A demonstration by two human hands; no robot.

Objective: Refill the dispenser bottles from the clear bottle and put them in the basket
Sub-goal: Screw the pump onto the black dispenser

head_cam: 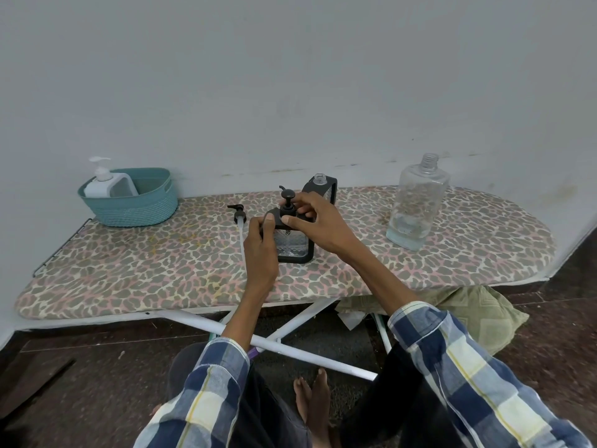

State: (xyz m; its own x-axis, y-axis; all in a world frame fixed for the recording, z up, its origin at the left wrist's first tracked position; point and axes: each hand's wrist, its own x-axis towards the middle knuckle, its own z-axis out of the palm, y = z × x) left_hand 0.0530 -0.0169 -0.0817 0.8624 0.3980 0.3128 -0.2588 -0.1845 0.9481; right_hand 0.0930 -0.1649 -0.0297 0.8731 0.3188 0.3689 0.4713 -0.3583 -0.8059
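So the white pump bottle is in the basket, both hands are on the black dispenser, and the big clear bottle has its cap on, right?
Not quite: the clear bottle is uncapped, its threaded neck bare in the head view. The rest holds: the white pump bottle sits in the basket, and the left hand and right hand are on the black dispenser.

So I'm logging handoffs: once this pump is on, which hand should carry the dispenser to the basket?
Left, probably: the left hand grips the dispenser body, and the teal basket sits on its side.
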